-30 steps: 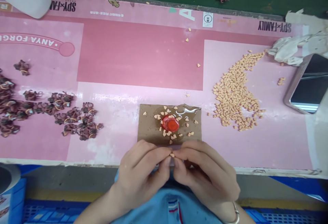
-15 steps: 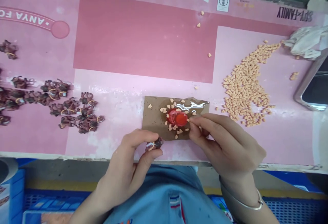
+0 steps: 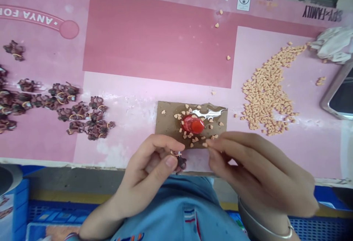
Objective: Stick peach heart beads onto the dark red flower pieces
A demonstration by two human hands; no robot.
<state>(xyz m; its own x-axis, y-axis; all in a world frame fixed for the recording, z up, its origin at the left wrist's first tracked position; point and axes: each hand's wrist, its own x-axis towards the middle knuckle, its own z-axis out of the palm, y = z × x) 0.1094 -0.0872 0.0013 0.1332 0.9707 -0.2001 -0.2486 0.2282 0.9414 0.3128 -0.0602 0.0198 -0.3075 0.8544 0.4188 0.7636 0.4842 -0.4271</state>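
Observation:
Between thumb and forefinger, my left hand (image 3: 154, 171) pinches a small dark brown figurine part (image 3: 179, 160) with a yellowish band and a white patch. My right hand (image 3: 256, 171) pinches a tiny peach-coloured piece (image 3: 205, 144) at its fingertips, just right of the figurine part and apart from it. Behind both hands lies a brown card (image 3: 165, 127) with a wet, shiny patch. A red, glossy round cap-like thing (image 3: 197, 126) rests on it, and several peach pieces are scattered around that.
A pile of tiny peach pieces (image 3: 267, 94) spreads on the right. Several more dark brown figurine parts (image 3: 96, 127) lie on the left. A crumpled white cloth (image 3: 332, 44) and a grey-framed device (image 3: 340, 90) are at the right edge. Blue crates (image 3: 19, 211) stand below the table.
My right hand has moved back from the red cap-like thing towards the figurine part, with a peach piece in its fingertips. My left hand has turned the figurine part and shifted slightly right.

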